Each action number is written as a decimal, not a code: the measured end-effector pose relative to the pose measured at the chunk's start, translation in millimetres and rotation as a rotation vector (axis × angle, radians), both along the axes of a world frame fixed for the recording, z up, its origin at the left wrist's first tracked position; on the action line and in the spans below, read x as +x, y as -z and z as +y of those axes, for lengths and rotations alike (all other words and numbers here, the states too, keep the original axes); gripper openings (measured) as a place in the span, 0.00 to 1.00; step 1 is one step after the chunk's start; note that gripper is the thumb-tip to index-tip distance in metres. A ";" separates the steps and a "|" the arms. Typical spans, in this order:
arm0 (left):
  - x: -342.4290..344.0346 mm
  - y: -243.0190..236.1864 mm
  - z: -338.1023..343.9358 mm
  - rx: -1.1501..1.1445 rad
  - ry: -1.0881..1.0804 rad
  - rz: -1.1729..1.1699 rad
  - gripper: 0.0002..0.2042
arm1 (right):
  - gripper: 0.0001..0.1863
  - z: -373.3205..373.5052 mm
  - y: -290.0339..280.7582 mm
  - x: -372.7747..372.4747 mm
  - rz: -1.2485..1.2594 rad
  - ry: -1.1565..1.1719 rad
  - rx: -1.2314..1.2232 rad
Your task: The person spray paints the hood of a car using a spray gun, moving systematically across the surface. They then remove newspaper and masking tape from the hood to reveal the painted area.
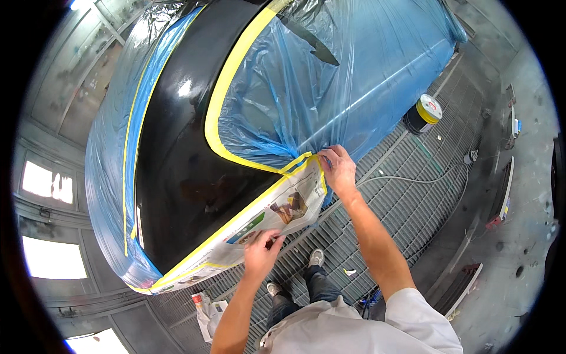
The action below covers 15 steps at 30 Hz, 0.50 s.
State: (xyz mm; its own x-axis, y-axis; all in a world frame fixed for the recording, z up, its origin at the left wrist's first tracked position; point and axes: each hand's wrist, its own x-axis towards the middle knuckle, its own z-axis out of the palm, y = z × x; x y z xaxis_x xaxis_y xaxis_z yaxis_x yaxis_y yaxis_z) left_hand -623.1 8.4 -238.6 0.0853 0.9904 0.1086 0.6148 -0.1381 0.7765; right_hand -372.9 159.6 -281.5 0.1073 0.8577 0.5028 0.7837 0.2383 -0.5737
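A glossy black car body panel (177, 177) lies bare between sheets of blue masking film (377, 76). Yellow masking tape (213, 118) borders the panel. Along its lower edge, a taped strip of printed newspaper (253, 221) hangs down. My right hand (339, 170) pinches the yellow tape at the newspaper's upper right corner, beside the gathered film. Lower and to the left, my left hand (263, 253) is closed, with curled fingers against the newspaper's bottom edge. What those fingers hold, if anything, is hidden.
A black and yellow can (425, 113) stands on the metal floor grating (407, 203), near a pale hose (407, 178). A crumpled pale bag or wrapper (206, 315) lies at lower left. Grey booth walls rise on both sides, with bright light panels (54, 258) at left.
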 end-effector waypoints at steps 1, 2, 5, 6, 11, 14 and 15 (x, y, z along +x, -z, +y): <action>5.4 -0.5 4.9 -0.010 0.003 0.000 0.07 | 0.08 0.1 0.2 1.6 -0.005 -0.012 0.017; 12.0 -2.2 9.8 -0.020 0.007 -0.001 0.07 | 0.07 -0.9 0.4 2.7 -0.009 -0.024 0.033; 24.0 2.8 21.5 -0.057 0.001 -0.030 0.07 | 0.06 -10.9 3.6 5.7 -0.008 -0.080 0.053; 26.1 3.5 25.0 -0.081 -0.007 -0.025 0.07 | 0.06 -15.6 4.6 6.9 -0.005 -0.102 0.054; 30.8 17.3 39.6 -0.107 -0.076 -0.160 0.07 | 0.09 -38.7 1.1 13.1 -0.049 -0.196 0.120; 28.8 27.0 42.6 -0.118 -0.112 -0.200 0.06 | 0.10 -55.0 3.4 12.3 -0.060 -0.288 0.059; 28.6 29.6 42.7 -0.124 -0.127 -0.210 0.06 | 0.10 -60.0 1.4 9.3 -0.047 -0.308 0.046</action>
